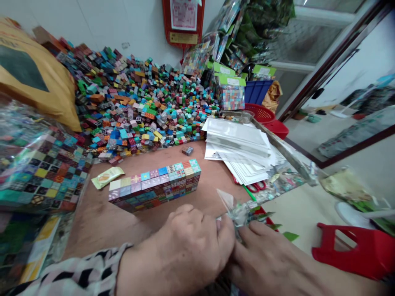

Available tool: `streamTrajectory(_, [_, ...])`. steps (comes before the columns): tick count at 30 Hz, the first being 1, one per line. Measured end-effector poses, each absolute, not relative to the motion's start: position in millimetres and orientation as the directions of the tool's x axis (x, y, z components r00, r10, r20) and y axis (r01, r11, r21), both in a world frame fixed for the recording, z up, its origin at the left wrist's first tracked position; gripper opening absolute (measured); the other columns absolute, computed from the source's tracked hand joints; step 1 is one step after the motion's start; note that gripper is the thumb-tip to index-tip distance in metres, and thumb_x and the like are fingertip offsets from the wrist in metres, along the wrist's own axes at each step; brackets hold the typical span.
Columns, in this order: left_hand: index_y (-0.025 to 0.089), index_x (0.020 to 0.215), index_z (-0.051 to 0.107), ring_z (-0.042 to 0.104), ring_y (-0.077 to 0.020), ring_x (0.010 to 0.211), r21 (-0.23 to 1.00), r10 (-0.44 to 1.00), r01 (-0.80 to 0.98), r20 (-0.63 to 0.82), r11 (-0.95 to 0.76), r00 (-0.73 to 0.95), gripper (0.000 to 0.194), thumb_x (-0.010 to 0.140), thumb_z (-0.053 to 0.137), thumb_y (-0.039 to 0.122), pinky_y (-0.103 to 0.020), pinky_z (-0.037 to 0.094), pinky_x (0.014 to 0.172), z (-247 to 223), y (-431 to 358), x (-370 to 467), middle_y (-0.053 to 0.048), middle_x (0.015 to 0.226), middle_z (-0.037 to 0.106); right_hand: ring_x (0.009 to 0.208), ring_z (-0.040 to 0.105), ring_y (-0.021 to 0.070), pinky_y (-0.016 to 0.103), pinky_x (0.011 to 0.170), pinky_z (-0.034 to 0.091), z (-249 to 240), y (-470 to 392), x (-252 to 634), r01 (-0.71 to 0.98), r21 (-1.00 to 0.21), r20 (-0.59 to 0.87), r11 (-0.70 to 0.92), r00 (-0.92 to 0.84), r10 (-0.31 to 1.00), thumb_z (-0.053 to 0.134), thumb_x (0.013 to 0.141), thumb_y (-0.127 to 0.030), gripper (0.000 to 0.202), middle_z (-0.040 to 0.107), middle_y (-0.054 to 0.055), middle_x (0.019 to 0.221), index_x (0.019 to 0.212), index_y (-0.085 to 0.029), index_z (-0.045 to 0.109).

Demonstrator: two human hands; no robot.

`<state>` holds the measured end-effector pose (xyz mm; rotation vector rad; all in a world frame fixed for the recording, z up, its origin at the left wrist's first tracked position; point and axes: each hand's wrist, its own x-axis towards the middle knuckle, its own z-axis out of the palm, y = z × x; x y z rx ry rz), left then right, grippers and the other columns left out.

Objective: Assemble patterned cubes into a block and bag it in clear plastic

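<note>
My left hand (191, 240) is curled into a fist near the table's front edge, its thumb pressed against a crumpled clear plastic bag (239, 213). My right hand (270, 255) meets it from the other side, fingers bent onto the same plastic and slightly blurred. Whatever the bag contains is mostly hidden by my hands. Just beyond my left hand, a neat row of small patterned cubes (157, 183) stands as a long block on the brown tabletop (101, 224), apart from both hands.
Loose colourful cubes (145, 107) are heaped along the wall. White sheets (237, 144) lie at right, over red scissors (257, 187). A small yellow packet (108, 176) sits left of the row. Packed cubes in plastic (43, 172) stand far left; a red stool (354, 250) is on the floor.
</note>
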<state>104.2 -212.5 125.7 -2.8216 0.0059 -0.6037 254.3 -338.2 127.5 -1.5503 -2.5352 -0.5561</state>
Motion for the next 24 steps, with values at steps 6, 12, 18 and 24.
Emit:
streamTrajectory(6, [0.018,0.105,0.062,0.054,-0.0170,0.062,-0.081,-0.072,-0.034,0.532,-0.996,0.844,0.023,0.098,0.040,0.012,-0.032,0.045,0.058,131,-207,97,0.000,0.076,0.065,0.055,0.053,0.0166,0.033,0.056,0.038,126,-335,258,0.905,0.213,0.328,0.367,-0.421,0.846,0.049,0.083,-0.001,0.023,0.066,-0.001,0.069,0.081,-0.022,0.054])
streamTrajectory(12, [0.021,0.089,0.062,0.053,-0.0221,0.086,0.063,-0.029,-0.055,0.354,-0.996,0.935,0.011,0.094,0.055,0.027,-0.046,0.041,0.100,134,-202,94,-0.001,0.090,0.065,0.051,0.052,0.0176,0.035,0.053,0.033,111,-336,271,0.912,0.148,0.300,0.383,-0.411,0.861,0.049,0.074,-0.002,0.025,0.062,-0.003,0.066,0.086,-0.024,0.048])
streamTrajectory(18, [0.022,0.086,0.065,0.054,-0.0220,0.079,0.054,0.068,0.060,0.182,-0.997,0.981,0.009,0.091,0.059,0.027,-0.042,0.042,0.085,120,-200,95,-0.002,0.082,0.062,0.056,0.058,0.0167,0.032,0.057,0.039,118,-339,267,0.926,0.128,0.293,0.354,-0.377,0.879,0.046,0.070,0.003,0.034,0.066,-0.003,0.071,0.093,-0.022,0.050])
streamTrajectory(24, [0.019,0.079,0.066,0.054,-0.0184,0.074,-0.010,0.092,0.094,0.133,-0.995,0.987,0.018,0.094,0.057,0.025,-0.037,0.043,0.080,98,-195,89,-0.001,0.071,0.060,0.049,0.053,0.0163,0.031,0.052,0.040,103,-347,278,0.930,0.098,0.188,0.355,-0.368,0.911,0.056,0.076,-0.005,0.018,0.063,-0.002,0.064,0.079,-0.023,0.054])
